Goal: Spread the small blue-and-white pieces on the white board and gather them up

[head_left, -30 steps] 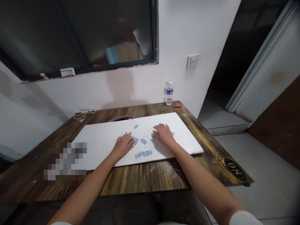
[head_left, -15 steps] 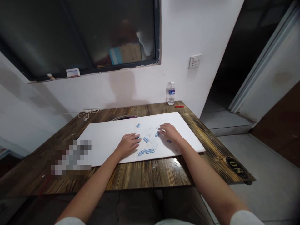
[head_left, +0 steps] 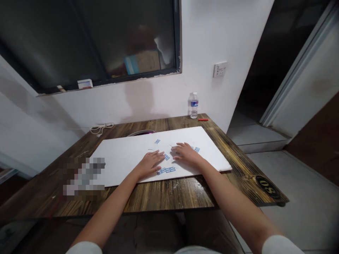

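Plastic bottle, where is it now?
In the head view, the plastic bottle stands at the far right corner of the wooden table, by the wall, just left of the red stick.

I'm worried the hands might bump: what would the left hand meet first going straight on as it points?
Probably the blue-outlined piece directly ahead, then the right hand; depth is unclear, so the left hand might pass above the piece.

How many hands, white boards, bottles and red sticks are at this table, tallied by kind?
Hands, left hand and right hand: 2
White board: 1
Bottle: 1
Red stick: 1
Total: 5
The blue-edged pieces, partly hidden by the hands, are left out.
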A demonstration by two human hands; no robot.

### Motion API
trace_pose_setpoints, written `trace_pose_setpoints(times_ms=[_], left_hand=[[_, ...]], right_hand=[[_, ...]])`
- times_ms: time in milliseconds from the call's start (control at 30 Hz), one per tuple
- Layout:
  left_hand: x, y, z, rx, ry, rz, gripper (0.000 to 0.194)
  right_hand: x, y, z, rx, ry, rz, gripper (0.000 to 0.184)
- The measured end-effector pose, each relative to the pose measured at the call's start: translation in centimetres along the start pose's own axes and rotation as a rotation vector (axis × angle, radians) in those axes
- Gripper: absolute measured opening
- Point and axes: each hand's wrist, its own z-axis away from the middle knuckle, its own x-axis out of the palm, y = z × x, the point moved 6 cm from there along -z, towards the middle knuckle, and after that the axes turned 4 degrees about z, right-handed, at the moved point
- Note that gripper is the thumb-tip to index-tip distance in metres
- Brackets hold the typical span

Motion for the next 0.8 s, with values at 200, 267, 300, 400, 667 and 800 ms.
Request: trace_pose_setpoints(times_ms=[200, 267, 300, 400, 667, 800], left_hand=[[0.1, 0.7, -0.4, 0.026, -0.034, -0.015, 0.053], [0.0, 0.5, -0.4, 0.019, 0.001, -0.029, 0.049], [-0.1, 0.4, -0.3, 0.016, 0.018, -0.034, 0.047], [-0.3, 0.3, -0.3, 0.004, 0.055, -0.051, 0.045], [0.1, 1.3, -0.6, -0.015, -0.005, -0.013, 0.069], [0.5, 1.4, -0.9, -0.037, -0.042, -0.008, 0.07]], right_hand=[[0.3, -1.0, 0.1, -0.016, -0.053, 0.032, 0.038], [0.2, -1.0, 0.0, -0.025, -0.059, 0.031, 0.033], [0.2, -1.0, 0.0, -0.033, -0.064, 0.025, 0.029], [0.1, -1.1, 0.0, -0.045, -0.082, -0.011, 0.023], [-0.1, -1.2, 0.1, -0.06, -0.101, -0.084, 0.024], [0.1, -1.3, 0.0, -0.055, -0.091, -0.052, 0.027]])
